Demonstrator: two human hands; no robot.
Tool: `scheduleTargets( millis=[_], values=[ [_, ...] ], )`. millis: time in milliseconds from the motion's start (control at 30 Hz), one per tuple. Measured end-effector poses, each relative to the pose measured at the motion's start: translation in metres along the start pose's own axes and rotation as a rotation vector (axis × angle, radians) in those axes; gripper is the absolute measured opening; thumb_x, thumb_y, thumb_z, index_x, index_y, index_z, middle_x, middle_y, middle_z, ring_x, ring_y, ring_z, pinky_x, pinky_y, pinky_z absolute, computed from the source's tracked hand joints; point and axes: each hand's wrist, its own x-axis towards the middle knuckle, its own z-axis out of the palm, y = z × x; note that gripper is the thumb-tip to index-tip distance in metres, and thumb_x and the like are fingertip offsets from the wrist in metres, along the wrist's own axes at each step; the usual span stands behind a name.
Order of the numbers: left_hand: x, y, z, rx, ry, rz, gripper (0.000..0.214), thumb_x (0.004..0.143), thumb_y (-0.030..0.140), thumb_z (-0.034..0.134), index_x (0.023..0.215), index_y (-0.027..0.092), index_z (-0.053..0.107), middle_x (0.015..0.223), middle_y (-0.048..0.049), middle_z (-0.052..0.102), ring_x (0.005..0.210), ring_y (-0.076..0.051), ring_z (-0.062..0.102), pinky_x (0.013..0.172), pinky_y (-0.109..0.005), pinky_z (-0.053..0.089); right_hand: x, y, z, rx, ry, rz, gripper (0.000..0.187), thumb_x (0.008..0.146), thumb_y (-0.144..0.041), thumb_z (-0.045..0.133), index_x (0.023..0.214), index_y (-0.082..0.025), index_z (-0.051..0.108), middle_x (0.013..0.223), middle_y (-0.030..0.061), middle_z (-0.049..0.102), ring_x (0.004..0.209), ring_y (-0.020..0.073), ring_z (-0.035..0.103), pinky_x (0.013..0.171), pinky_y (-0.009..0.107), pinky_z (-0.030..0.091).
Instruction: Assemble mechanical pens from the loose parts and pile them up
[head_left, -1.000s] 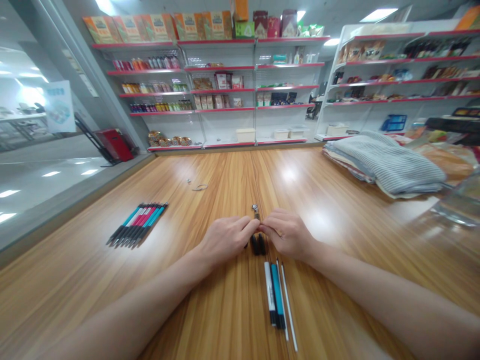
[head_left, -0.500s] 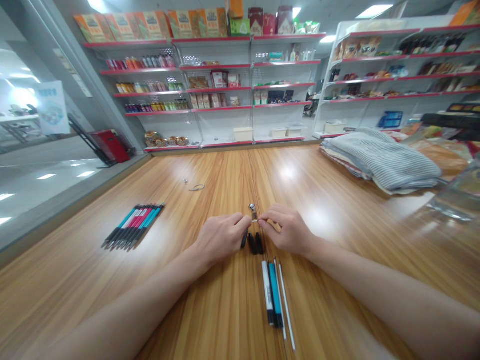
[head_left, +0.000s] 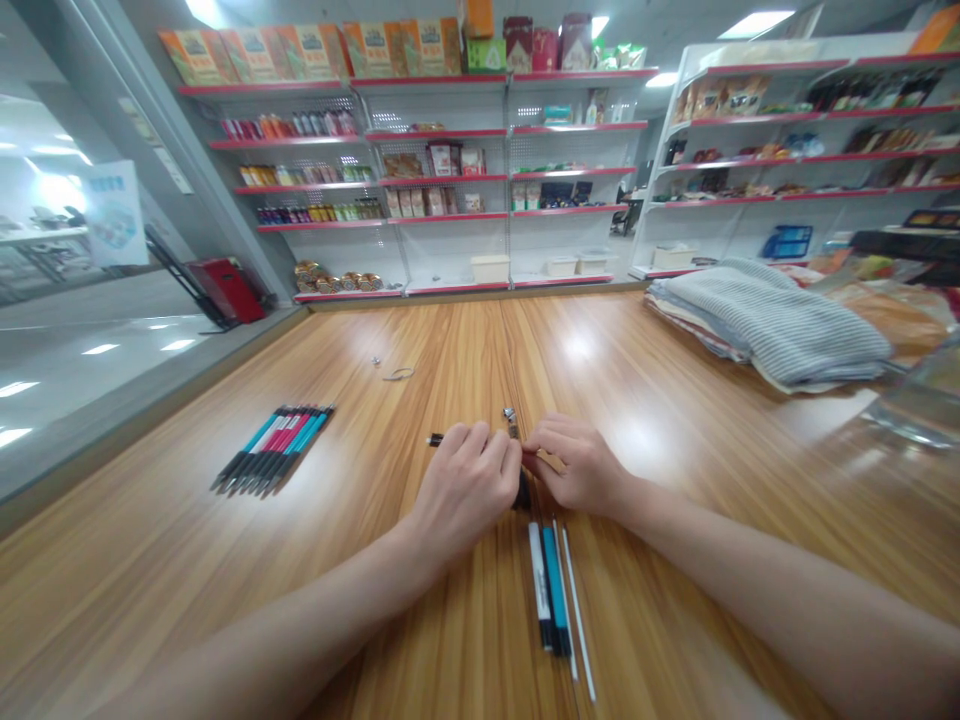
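Note:
My left hand (head_left: 472, 478) is closed around a slim black pen part (head_left: 435, 440), whose end pokes out to the left. My right hand (head_left: 576, 462) meets it fingertip to fingertip, pinched on something small that the fingers mostly hide. Just beyond the fingertips lie small metal pieces (head_left: 510, 414). Black pen sections (head_left: 523, 495) show partly under my left hand. Nearer to me lie a white pen barrel (head_left: 538, 570), a blue pen barrel (head_left: 553, 580) and two thin white refills (head_left: 579, 620), side by side.
Several pens (head_left: 274, 450) lie in a neat row on the wooden table (head_left: 337, 600) at left. Farther back are a thin loop (head_left: 399, 374) and a tiny metal bit (head_left: 376, 360). Folded striped cloths (head_left: 780, 320) and a clear container (head_left: 922, 400) stand at right. Stocked shelves line the back.
My left hand has turned and shifted slightly right, over the black pen sections, and a black pen part now sticks out on its left. My right hand stays almost in place.

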Motion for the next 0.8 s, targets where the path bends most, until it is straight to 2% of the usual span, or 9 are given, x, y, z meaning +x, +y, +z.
scheduleTargets(
  millis=[300,467,667,800],
  values=[
    [0.0,-0.007,0.005,-0.09,-0.041,-0.004,0.015,0.095,0.017,0.036,0.095,0.019,0.051,0.082,-0.0038,0.054,0.076,-0.022,0.049,0.066,-0.036,0.034,0.002,-0.002,0.0,-0.008,0.018,0.008,0.013,0.089,-0.021,0.052,0.077,-0.017,0.054,0.073,0.0038,0.057,0.071,0.0153,0.049,0.064,0.029,0.037],
    [-0.001,-0.013,0.017,-0.179,-0.099,-0.033,0.015,0.091,0.013,0.038,0.093,0.02,0.05,0.083,-0.0029,0.056,0.076,-0.02,0.05,0.065,-0.033,0.034,0.003,-0.004,0.0,-0.044,-0.032,0.085,0.013,0.091,-0.024,0.051,0.083,-0.017,0.059,0.079,0.0046,0.061,0.076,0.0165,0.053,0.069,0.029,0.04],
    [-0.005,-0.026,0.034,-0.22,-0.176,-0.264,0.011,0.088,0.016,0.039,0.089,0.021,0.048,0.084,-0.003,0.06,0.07,-0.019,0.056,0.054,-0.03,0.026,0.003,0.003,-0.003,-0.131,-0.039,0.26,0.014,0.089,-0.02,0.049,0.088,-0.018,0.064,0.085,0.0058,0.063,0.086,0.0196,0.055,0.079,0.033,0.044],
    [-0.006,-0.032,0.045,-0.28,-0.216,-0.354,0.014,0.093,0.024,0.034,0.087,0.022,0.047,0.084,-0.0022,0.062,0.07,-0.019,0.059,0.054,-0.03,0.025,0.002,0.008,0.0,-0.128,-0.072,0.24,0.021,0.087,-0.017,0.051,0.101,-0.019,0.066,0.094,0.0073,0.062,0.095,0.0213,0.054,0.086,0.037,0.045]
  ],
)
